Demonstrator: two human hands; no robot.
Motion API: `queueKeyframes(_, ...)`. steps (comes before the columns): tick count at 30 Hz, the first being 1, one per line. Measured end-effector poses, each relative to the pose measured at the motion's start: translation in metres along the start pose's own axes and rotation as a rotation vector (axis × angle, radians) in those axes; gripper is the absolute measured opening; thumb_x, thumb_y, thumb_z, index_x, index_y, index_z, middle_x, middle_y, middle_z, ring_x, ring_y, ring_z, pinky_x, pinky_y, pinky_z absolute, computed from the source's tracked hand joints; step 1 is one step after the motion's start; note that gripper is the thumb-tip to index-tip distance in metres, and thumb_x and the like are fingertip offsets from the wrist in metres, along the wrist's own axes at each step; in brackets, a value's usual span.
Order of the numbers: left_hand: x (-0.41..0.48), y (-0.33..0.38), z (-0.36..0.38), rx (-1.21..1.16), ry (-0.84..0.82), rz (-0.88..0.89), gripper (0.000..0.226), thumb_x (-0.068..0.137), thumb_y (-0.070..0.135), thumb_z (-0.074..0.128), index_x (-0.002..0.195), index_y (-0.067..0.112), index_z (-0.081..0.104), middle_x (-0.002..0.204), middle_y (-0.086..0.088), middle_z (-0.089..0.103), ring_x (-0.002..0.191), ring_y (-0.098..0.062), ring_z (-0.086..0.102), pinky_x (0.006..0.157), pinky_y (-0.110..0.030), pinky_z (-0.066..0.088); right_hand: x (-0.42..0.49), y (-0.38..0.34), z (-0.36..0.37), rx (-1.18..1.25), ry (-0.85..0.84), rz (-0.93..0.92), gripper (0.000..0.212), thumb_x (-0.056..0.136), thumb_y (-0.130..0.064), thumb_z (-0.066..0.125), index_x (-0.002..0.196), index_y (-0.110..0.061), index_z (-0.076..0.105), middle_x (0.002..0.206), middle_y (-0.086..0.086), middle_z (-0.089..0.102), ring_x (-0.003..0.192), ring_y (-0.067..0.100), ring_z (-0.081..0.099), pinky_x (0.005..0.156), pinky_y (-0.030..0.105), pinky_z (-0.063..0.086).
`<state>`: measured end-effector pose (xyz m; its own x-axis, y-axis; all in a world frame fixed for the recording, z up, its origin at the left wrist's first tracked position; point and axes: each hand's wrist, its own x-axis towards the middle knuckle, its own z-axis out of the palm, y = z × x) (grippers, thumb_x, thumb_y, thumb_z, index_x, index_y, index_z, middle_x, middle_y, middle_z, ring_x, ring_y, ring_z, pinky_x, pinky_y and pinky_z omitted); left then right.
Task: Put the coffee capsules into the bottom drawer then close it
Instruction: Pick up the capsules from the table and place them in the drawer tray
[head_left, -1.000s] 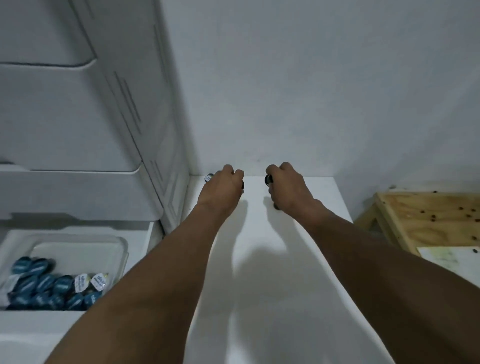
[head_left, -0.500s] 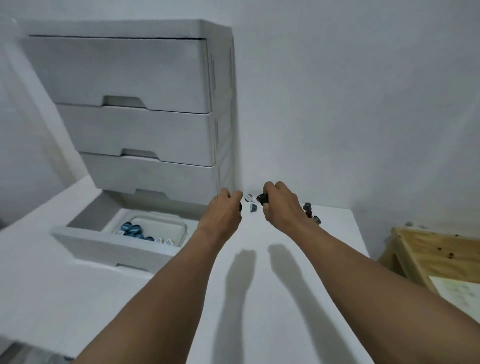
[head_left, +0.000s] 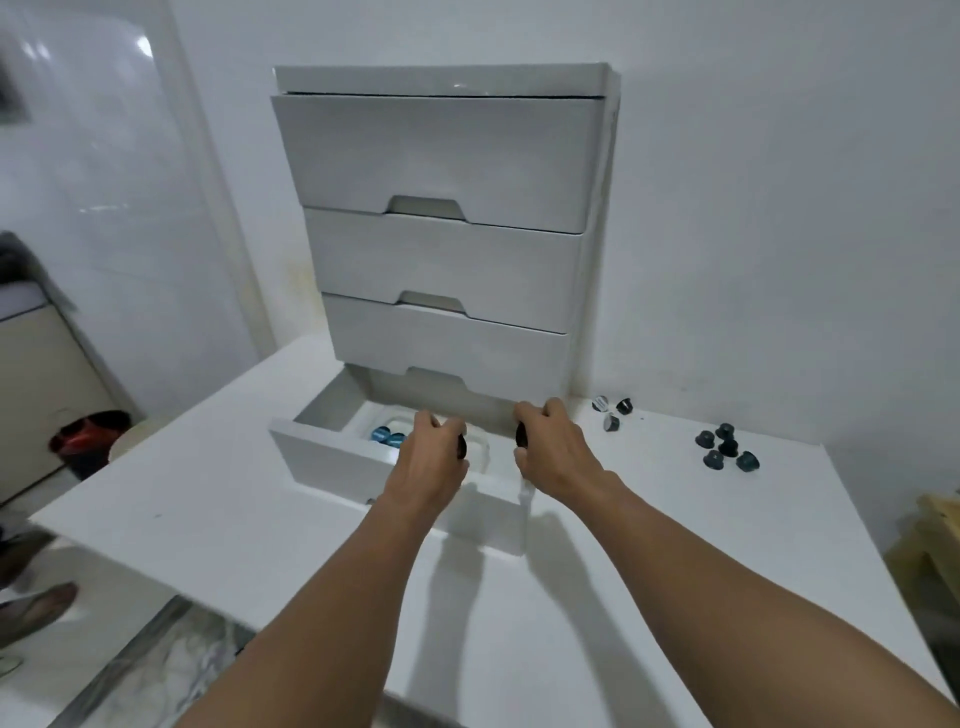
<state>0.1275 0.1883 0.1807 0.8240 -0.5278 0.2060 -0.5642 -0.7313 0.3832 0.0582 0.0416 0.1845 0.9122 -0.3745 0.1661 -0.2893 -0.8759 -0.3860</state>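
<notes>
The bottom drawer (head_left: 332, 457) of a white drawer unit (head_left: 441, 156) stands pulled out on the white table (head_left: 208, 499). Blue capsules (head_left: 387, 435) lie in a white tray inside it. My left hand (head_left: 431, 462) hovers over the open drawer and grips a dark capsule (head_left: 461, 446). My right hand (head_left: 553, 447) is beside it over the drawer's right part, fingers curled round another dark capsule (head_left: 521, 435). Three capsules (head_left: 613, 410) lie on the table right of the unit, and several dark ones (head_left: 727, 449) farther right.
The three upper drawers are shut. A wooden stool (head_left: 930, 525) stands off the table's right edge. A red bin (head_left: 91, 431) and a cabinet (head_left: 41, 384) are on the floor at left, where a person's foot (head_left: 36, 608) shows.
Both hands have carried their capsules leftward from the table beside the unit to above the open drawer. The view has pulled back, showing the whole unit.
</notes>
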Motion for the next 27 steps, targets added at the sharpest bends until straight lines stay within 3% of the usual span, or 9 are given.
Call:
queueKeyframes(4,0.021,-0.063,-0.02,-0.001,0.004,-0.002,0.024,0.086,0.021,0.06,0.108,0.012,0.055,0.106,-0.011,0.051,0.091,-0.031,0.055,0.072,-0.027,0.04,0.026,-0.046,0.034,0.001,0.015,0.041,0.018,0.084,-0.008,0.051,0.099,-0.011,0.041,0.103,0.013,0.045,0.085,0.038,0.053,0.076,0.045,0.05)
queueKeyframes(9,0.048,-0.125,-0.035,0.0,0.029,0.029,0.025,0.079,0.029,0.064,0.097,0.013,0.059,0.092,-0.007,0.062,0.085,-0.027,0.056,0.065,-0.031,0.043,0.049,-0.089,0.065,-0.041,0.037,0.106,0.017,0.083,-0.015,0.052,0.096,-0.008,0.046,0.1,0.013,0.052,0.084,0.032,0.049,0.068,0.032,0.036)
queueKeyframes(13,0.068,-0.152,-0.031,-0.056,0.009,0.054,0.024,0.076,0.028,0.067,0.093,0.013,0.06,0.087,-0.004,0.064,0.081,-0.023,0.056,0.063,-0.026,0.037,0.066,-0.102,0.084,-0.061,0.064,0.111,0.017,0.079,-0.016,0.056,0.091,-0.01,0.046,0.095,0.013,0.056,0.086,0.03,0.047,0.069,0.029,0.028)
queueKeyframes(18,0.102,-0.168,-0.017,-0.072,-0.039,0.086,0.029,0.077,0.029,0.07,0.097,0.011,0.061,0.096,-0.007,0.061,0.082,-0.021,0.052,0.067,-0.025,0.038,0.102,-0.103,0.097,-0.041,0.05,0.131,0.02,0.074,-0.016,0.06,0.087,-0.013,0.044,0.084,0.003,0.049,0.077,0.023,0.047,0.065,0.029,0.031)
queueKeyframes(23,0.138,-0.177,-0.001,-0.082,-0.114,0.089,0.041,0.075,0.027,0.075,0.109,0.01,0.059,0.108,-0.007,0.054,0.091,-0.023,0.055,0.078,-0.028,0.046,0.143,-0.088,0.11,-0.023,-0.007,0.152,0.029,0.075,-0.015,0.065,0.102,-0.01,0.055,0.103,0.005,0.053,0.083,0.02,0.049,0.07,0.026,0.037)
queueKeyframes(27,0.166,-0.185,0.013,-0.057,-0.146,0.102,0.041,0.074,0.023,0.072,0.11,0.009,0.061,0.107,-0.008,0.058,0.093,-0.024,0.056,0.08,-0.03,0.047,0.166,-0.074,0.127,-0.047,-0.048,0.135,0.029,0.075,-0.019,0.067,0.101,-0.012,0.057,0.105,0.004,0.056,0.084,0.021,0.053,0.071,0.028,0.042)
